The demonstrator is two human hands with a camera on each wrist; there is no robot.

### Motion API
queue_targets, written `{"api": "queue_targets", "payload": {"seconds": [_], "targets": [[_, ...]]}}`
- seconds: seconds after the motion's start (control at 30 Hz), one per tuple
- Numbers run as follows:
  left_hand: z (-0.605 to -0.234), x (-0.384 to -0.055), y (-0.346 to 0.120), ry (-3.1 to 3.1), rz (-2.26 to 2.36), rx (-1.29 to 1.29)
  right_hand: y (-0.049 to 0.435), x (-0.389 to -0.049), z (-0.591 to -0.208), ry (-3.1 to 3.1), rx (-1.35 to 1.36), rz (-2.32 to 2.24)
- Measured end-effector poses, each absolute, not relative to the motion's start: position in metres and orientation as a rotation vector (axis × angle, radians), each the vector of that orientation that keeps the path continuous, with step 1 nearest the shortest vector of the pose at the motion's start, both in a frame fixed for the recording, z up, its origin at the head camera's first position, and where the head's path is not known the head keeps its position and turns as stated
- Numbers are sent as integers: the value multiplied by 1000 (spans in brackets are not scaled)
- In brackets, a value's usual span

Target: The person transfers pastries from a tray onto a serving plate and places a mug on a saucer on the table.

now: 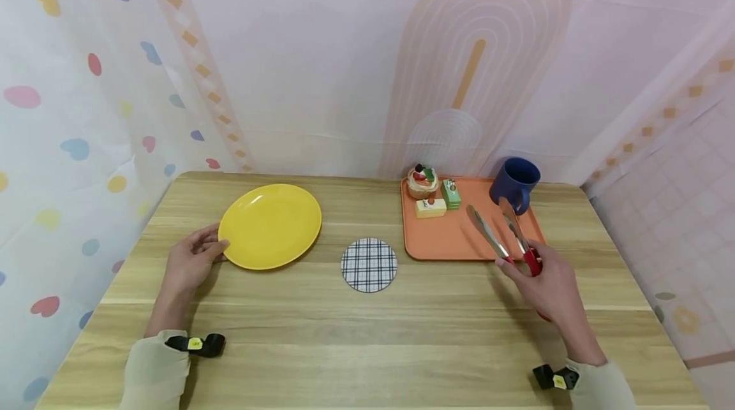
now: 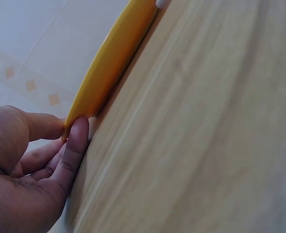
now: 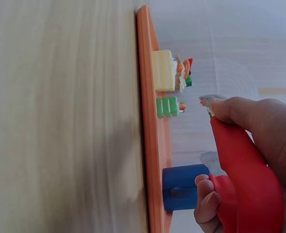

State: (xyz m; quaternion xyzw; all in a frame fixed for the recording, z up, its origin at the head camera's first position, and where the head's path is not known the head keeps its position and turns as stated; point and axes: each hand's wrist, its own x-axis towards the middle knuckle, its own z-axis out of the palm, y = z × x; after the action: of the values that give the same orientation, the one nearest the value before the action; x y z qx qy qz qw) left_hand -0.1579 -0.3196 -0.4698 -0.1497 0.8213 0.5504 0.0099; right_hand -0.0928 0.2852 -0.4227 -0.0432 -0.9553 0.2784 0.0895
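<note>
The fingers (image 1: 202,239) of the left hand (image 1: 191,263) pinch the rim of the yellow plate (image 1: 270,226), on the counter's (image 1: 367,340) left side. The right hand (image 1: 552,282) holds the red-handled tongs (image 3: 252,184), their tips apart above the orange tray (image 1: 448,238), which carries a cupcake (image 1: 423,183), two small cakes (image 1: 430,208) and a blue mug (image 1: 511,183).

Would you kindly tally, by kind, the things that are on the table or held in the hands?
Yellow plate: 1
Tongs: 1
Orange tray: 1
Blue mug: 1
Round checked mat: 1
Cupcake: 1
Cake slices: 2, a yellow slice and a green slice
Total: 8
</note>
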Motion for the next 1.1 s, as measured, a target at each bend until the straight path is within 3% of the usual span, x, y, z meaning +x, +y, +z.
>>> {"api": "queue_targets", "payload": {"seconds": [1.1], "targets": [[-471, -156, -321, 2577, 1734, -460, 270, -128, -420, -2863, -76, 798]]}}
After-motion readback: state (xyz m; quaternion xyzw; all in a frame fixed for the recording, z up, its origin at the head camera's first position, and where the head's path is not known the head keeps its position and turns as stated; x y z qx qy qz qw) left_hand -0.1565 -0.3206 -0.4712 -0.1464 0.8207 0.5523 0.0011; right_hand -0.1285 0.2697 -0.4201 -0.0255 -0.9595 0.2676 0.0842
